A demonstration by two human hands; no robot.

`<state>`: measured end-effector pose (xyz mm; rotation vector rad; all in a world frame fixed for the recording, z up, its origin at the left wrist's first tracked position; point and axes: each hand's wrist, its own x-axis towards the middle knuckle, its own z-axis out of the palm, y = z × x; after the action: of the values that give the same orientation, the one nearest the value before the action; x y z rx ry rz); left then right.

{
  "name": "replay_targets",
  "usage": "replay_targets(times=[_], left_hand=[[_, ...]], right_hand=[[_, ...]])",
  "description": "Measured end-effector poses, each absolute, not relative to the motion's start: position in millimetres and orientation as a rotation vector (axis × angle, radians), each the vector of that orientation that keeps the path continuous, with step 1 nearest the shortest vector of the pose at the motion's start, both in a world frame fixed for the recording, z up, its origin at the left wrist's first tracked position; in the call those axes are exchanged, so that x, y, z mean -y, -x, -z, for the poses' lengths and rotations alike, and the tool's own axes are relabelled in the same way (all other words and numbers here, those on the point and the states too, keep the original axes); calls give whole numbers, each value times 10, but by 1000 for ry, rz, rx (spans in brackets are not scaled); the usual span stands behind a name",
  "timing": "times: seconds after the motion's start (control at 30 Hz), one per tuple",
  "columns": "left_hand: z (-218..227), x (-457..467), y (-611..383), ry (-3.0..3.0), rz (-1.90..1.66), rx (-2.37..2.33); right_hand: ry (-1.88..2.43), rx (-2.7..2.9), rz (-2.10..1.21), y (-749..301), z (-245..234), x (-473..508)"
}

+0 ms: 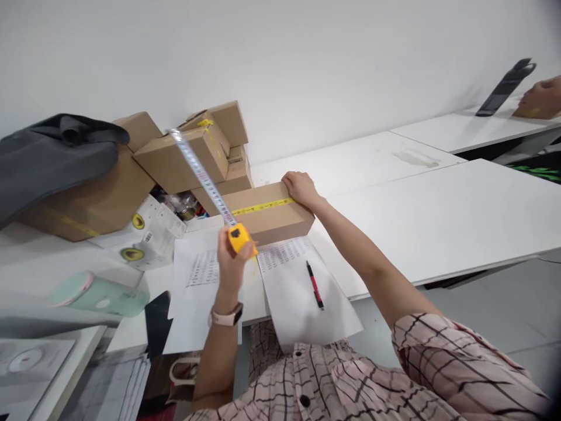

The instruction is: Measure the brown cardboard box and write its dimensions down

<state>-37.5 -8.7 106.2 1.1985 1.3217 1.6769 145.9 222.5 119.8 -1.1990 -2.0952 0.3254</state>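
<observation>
My left hand (230,266) is closed round a yellow tape measure (241,240). Its metal blade (199,172) is drawn out and slants up to the left, above a stack of boxes. A long cardboard box (267,219) sealed with yellow printed tape lies in front of me on the table. My right hand (302,188) grips that box at its far right corner, fingers bent over the edge. Under and before the box are printed sheets of paper (302,316), with a red and black pen (314,286) lying on the right one.
Several cardboard boxes (179,158) are piled at the left against the wall, near a dark grey cloth item (56,158). A white avocado-print box (149,234) and a mint green bottle (103,294) stand nearer. At far right are a dark bottle (504,88) and another person's hand (541,98).
</observation>
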Motion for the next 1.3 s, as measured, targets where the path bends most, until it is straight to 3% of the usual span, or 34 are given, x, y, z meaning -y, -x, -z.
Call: replay_targets(times=[0.27, 0.73, 1.3], left_hand=[[-669, 242, -156, -982, -1296, -970], [-615, 407, -180, -888, -1243, -961], [-438, 386, -245, -866, -1259, -958]], right_hand=[[1155, 2217, -103, -1446, -1187, -2177], [1100, 2385, 147, -1432, -1197, -2197], [1001, 2423, 118, -1439, -1145, -2277]])
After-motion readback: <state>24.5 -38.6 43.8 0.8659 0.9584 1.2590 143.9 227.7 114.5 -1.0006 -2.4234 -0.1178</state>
